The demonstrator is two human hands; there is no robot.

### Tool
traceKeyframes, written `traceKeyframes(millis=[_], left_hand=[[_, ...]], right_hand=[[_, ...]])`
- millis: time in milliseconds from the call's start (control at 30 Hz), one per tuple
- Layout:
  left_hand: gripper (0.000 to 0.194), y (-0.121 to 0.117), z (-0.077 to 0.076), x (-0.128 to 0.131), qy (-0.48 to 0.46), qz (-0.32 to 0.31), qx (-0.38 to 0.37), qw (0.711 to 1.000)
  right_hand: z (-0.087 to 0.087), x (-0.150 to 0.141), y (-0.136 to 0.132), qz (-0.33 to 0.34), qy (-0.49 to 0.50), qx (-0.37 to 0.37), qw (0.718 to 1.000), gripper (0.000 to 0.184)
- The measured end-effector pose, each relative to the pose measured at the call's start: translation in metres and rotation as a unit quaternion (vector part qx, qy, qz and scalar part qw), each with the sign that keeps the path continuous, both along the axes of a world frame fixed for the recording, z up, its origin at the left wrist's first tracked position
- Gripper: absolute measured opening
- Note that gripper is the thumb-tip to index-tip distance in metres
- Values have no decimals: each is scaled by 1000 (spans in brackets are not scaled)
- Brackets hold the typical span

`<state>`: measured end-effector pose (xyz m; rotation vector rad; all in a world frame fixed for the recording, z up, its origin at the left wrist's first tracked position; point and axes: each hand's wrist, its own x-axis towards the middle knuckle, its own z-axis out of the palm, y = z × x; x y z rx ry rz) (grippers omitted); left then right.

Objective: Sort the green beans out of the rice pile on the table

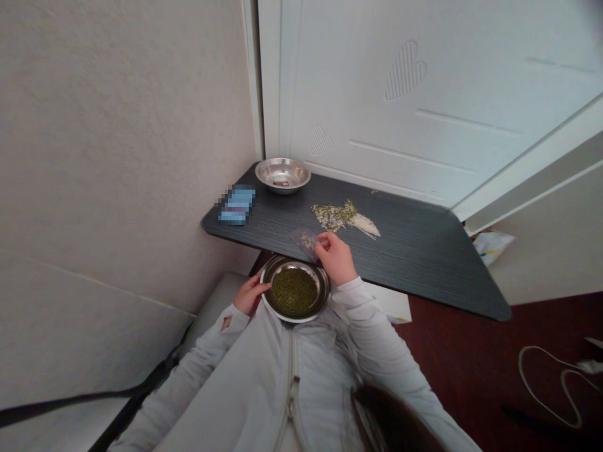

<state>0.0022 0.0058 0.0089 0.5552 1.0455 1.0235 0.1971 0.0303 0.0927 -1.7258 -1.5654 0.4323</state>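
My left hand (pixel 249 295) grips the left rim of a metal bowl (pixel 325 290), its thumb over the edge. The bowl sits at my lap, just under the table's front edge, and holds small green beans (pixel 294 292). Pinched in my right hand (pixel 335 256) is a see-through plastic card (pixel 301 240) at the table edge above the bowl. A few pale grains show on or under the card; which, I cannot tell. Farther back on the table lies a mixed patch of green beans and white grains (pixel 330 216), with a pile of white grains (pixel 366 225) on its right.
A second metal bowl (pixel 283 176) with a label inside stands at the back left of the dark table (pixel 414 251). Left of it lies a blurred blue item (pixel 237 206). A white door (pixel 358 94) borders the back. A white cable (pixel 522 376) lies on the floor.
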Motion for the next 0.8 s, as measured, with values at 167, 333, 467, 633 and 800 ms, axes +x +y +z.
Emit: traceKeyframes(millis=[167, 333, 467, 633, 800], left_hand=[[39, 1, -6, -2, 10, 2, 12, 1000], [38, 1, -5, -1, -5, 4, 9, 1000], [37, 0, -1, 0, -15, 12, 1, 1000], [38, -1, 1, 1, -16, 15, -1, 1000], [39, 0, -1, 0, -13, 7, 7, 1000]], right_hand=[[1, 22, -2, -46, -1, -9, 999, 21], [-2, 44, -6, -83, 4, -17, 996, 22], [-3, 62, -8, -100, -1, -16, 995, 24], [2, 80, -8, -118, -20, -10, 993, 24], [8, 74, -1, -76, 4, 18, 997, 26]])
